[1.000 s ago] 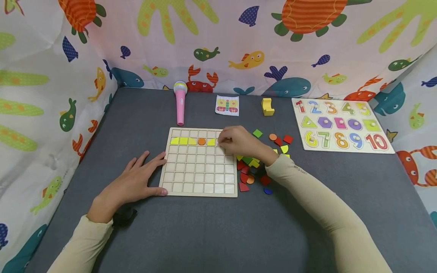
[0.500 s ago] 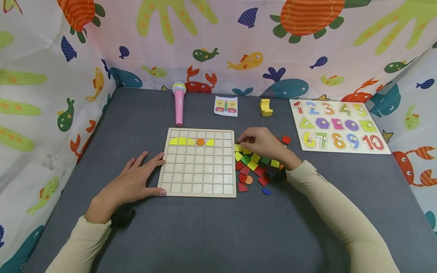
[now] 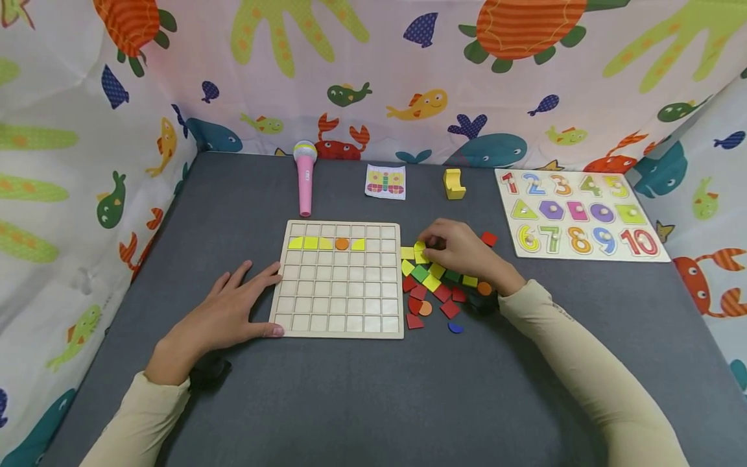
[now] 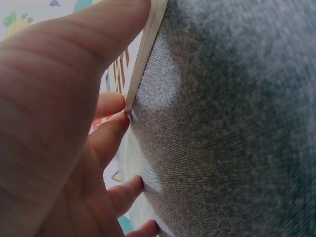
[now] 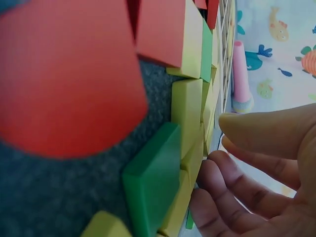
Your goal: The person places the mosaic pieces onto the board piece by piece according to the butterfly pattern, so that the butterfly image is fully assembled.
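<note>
Tiles [image 3: 432, 283] lie loosely piled just right of the board [image 3: 336, 305], whose second row, visible only from the head, holds four yellow pieces [image 3: 310, 242] and an orange disc [image 3: 341, 244]. The left hand [image 3: 223, 313], fingers spread, touches the board's left edge; its wrist view adds two fingertips [image 4: 133, 186] on the surface [image 3: 350, 402] beside it. The right hand [image 3: 462, 250], thumb and bent fingers close together, is among the tiles; neither view settles whether it pinches one. Its wrist view reveals a green tile's [image 5: 152, 180] thickness.
</note>
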The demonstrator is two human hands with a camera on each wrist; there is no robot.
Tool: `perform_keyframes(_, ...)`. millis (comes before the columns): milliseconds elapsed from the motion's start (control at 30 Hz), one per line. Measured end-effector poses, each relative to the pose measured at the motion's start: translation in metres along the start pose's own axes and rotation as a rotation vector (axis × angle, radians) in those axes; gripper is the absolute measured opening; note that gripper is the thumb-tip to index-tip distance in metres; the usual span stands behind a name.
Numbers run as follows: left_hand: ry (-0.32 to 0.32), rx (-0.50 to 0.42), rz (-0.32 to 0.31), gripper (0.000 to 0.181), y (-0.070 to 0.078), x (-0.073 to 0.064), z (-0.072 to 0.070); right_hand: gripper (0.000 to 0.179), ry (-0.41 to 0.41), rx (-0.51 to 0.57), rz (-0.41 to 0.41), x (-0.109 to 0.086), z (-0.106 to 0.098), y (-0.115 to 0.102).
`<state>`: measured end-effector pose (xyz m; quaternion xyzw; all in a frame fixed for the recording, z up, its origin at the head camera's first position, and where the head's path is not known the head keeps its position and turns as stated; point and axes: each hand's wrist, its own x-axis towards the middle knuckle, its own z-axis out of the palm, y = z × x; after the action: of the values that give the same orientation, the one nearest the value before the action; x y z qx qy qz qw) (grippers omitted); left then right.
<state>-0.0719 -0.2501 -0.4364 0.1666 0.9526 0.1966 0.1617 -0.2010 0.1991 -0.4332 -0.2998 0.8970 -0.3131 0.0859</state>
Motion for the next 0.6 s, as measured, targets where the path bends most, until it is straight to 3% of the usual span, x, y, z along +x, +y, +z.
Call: perform_keyframes(600, -0.011, -0.001, -0.003, 0.103, 0.0014, 0.0007, -0.0009, 0.032, -0.054, -0.055, 0.029, 0.0003, 0.0036, -0.0076)
